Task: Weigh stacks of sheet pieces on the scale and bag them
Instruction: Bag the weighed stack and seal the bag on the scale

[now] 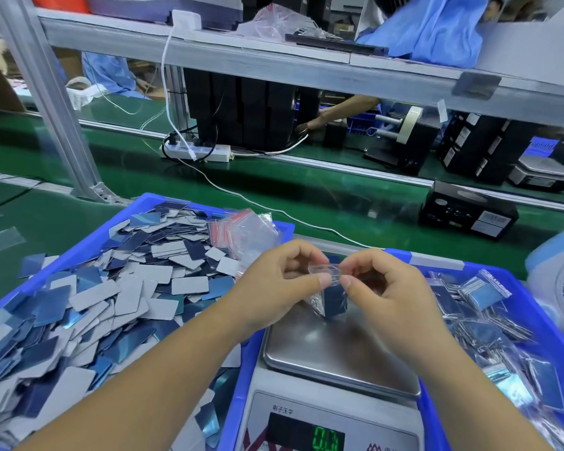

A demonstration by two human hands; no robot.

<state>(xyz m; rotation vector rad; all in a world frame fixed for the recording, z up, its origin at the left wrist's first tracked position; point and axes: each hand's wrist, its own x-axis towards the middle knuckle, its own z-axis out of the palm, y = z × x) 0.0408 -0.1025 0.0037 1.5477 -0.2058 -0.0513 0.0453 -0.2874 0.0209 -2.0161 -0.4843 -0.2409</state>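
Head view looks down on both of my hands meeting just above the scale (336,353). My left hand (274,284) and my right hand (381,288) each pinch one end of the top strip of a small clear bag (331,292) between thumb and forefinger, the other fingers curled loosely out of the way. A dark blue stack of sheet pieces (334,301) hangs inside it. I judge I am pressing the seal closed, which is why the grip sits at the very top edge and not on the stack itself.

I hold the bag above the steel pan rather than on it; whether its lower corner brushes the pan I cannot tell, but the green display (328,439) seems to show zero, so the weighing of this stack looks done.

Loose sheet pieces (111,297), blue and grey, fill the blue tray on my left (88,242), within easy reach of that hand, and a bundle of empty red-striped bags (238,236) lies at its far corner, near where I work. Finished bags (482,297) lie heaped in the blue tray on my right (518,281), the tray that also holds the scale, so a sealed bag need only drop aside. Both trays sit on the green desk (46,219).
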